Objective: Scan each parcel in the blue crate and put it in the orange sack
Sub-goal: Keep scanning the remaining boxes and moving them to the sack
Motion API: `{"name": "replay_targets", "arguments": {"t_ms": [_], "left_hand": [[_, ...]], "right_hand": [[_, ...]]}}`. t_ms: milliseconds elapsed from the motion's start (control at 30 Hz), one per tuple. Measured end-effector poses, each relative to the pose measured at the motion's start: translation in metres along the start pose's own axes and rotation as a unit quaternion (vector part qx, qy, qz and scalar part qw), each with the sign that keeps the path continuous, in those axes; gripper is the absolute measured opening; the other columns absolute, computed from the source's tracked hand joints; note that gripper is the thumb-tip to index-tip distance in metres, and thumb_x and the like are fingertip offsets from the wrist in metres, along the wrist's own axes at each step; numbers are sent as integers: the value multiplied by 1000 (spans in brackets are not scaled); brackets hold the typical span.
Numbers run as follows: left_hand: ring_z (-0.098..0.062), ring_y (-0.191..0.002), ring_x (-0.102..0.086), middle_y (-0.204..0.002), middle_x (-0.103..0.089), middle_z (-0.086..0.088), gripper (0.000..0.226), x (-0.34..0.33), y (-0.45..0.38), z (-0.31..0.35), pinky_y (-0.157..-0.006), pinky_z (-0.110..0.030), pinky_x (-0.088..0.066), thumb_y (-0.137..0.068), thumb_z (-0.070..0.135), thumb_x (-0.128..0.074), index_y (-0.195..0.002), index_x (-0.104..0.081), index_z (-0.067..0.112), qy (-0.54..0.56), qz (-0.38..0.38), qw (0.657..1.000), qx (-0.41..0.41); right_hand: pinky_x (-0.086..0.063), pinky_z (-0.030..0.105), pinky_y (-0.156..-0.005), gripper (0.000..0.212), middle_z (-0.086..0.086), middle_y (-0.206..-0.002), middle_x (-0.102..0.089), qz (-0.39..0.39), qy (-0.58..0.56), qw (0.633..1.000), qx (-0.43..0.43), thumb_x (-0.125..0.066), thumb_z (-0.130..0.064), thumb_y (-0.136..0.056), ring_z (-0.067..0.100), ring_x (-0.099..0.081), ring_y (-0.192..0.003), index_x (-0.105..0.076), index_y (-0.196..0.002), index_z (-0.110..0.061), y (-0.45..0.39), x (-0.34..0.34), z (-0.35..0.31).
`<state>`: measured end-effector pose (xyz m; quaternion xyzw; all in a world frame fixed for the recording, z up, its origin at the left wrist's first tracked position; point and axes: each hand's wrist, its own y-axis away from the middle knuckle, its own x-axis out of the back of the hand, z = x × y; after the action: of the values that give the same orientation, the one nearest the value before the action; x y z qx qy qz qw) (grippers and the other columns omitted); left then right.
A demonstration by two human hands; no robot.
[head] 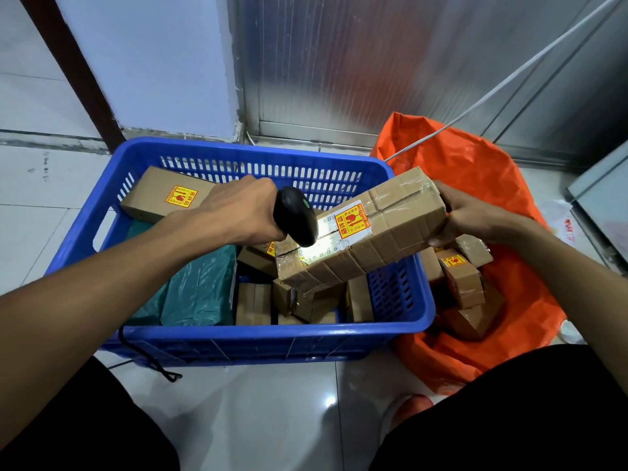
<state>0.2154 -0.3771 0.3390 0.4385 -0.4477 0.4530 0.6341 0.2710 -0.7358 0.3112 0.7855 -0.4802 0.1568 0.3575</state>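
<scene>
Blue crate [238, 338] on the floor remained well stocked: green poly bags [200, 290] by its left wall, several cartons beyond. Orange sack [475, 185] beside its right wall held a few small boxes [465, 283]. Long parcel [363, 232] over the crate's right rim, gripped by right hand [475, 219]; left hand [238, 212] closed around scanner [295, 215], lighting its label. Task roughly part-done.

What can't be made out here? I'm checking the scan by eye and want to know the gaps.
Head view only:
- Label on the held box: washed out by scanner glare, unreadable.
- Crate bottom: hidden under piled parcels and the green bag.
- Sack depth: covered by boxes and the right hand.
- Scanner trigger: hidden by the left hand.
</scene>
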Motion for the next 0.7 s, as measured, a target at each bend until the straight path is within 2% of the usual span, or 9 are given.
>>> {"name": "replay_targets", "arguments": {"t_ms": [300, 500, 700], "left_hand": [[-10, -54, -46, -62, -52, 2, 34, -1, 0, 0, -47, -27, -27, -82, 32, -75, -66, -47, 20, -2, -15, 1000, -4], [-12, -56, -49, -63, -54, 1, 31, -2, -2, -2, -48, -26, -30, -79, 32, -77, -69, -52, 19, 18, -34, 999, -9], [-11, -54, -48, -63, -53, 2, 29, -1, -2, -2, -47, -25, -29, -80, 30, -76, -70, -52, 18, 26, -34, 999, -2]], "right_hand": [[-54, 31, -80, 111, -2, -136, -51, -1, 2, 1000, -2, -74, -6, -51, 22, -51, -123, -32, -150, -34, -1, 2, 2], [-53, 32, -81, 111, -3, -136, -52, -5, 4, 1000, -2, -74, -7, -51, 21, -52, -122, -32, -150, -35, -1, 2, 3], [-54, 31, -78, 112, -3, -135, -52, 2, -6, 1000, -8, -74, -6, -51, 21, -53, -121, -31, -150, -35, -2, 2, 4]]}}
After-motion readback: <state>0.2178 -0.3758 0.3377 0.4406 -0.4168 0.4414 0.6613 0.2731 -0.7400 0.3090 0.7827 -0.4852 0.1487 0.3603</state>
